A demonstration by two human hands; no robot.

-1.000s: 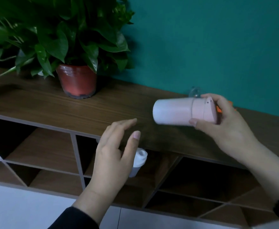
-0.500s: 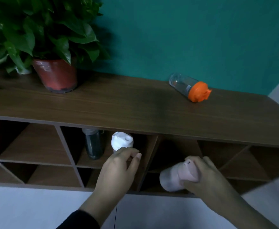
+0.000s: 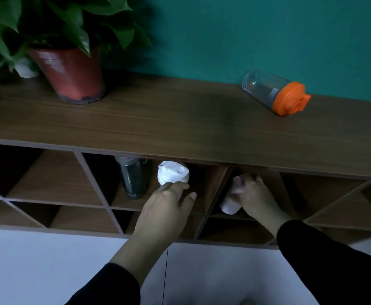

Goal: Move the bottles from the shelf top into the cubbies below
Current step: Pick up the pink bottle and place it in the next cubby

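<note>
A clear bottle with an orange lid (image 3: 274,93) lies on its side on the wooden shelf top (image 3: 158,119), at the right near the wall. In the middle cubby a dark bottle (image 3: 134,179) stands upright beside a white-capped bottle (image 3: 173,175). My left hand (image 3: 169,205) wraps the body of the white-capped bottle inside that cubby. My right hand (image 3: 254,197) holds a pale pink bottle (image 3: 231,203) inside the cubby just to the right, its base toward me. The hand covers much of the pink bottle.
A potted plant in a red-brown pot (image 3: 70,73) stands on the shelf top at the left, with a small white object (image 3: 25,68) behind it. Slanted dividers (image 3: 215,194) split the cubbies. A teal wall rises behind; a pale floor lies below.
My right hand has carried the pink bottle from above the shelf top down into the right-hand cubby. My left hand has closed around the white-capped bottle in the middle cubby.
</note>
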